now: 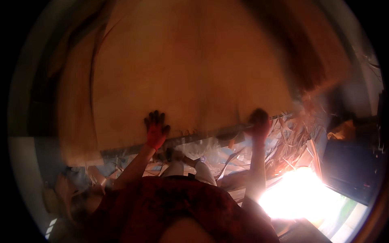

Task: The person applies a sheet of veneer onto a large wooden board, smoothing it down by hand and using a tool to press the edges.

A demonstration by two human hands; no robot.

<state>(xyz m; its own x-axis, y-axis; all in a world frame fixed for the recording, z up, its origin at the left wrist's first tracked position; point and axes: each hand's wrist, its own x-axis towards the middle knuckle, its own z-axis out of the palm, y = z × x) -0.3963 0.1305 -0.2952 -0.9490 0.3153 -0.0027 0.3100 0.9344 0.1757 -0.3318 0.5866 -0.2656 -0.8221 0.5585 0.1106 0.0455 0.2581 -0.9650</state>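
The left hand (pixel 155 130) lies open on the wood sheet (pixel 162 77), near its front edge; the right hand (pixel 259 123), at that edge, is blurred — grip cannot be told — so even pressure seems wise.

Broad orange-brown sheet (pixel 170 73), lying flat, partly blurred

A broad brown sheet (pixel 182 73) and scattered scrap strips (pixel 298 131) suggest a workshop.

Sheet (pixel 178 69) ahead, left hand (pixel 155 128) on it, right hand (pixel 259 123) at near edge, strips (pixel 303 128) rightward
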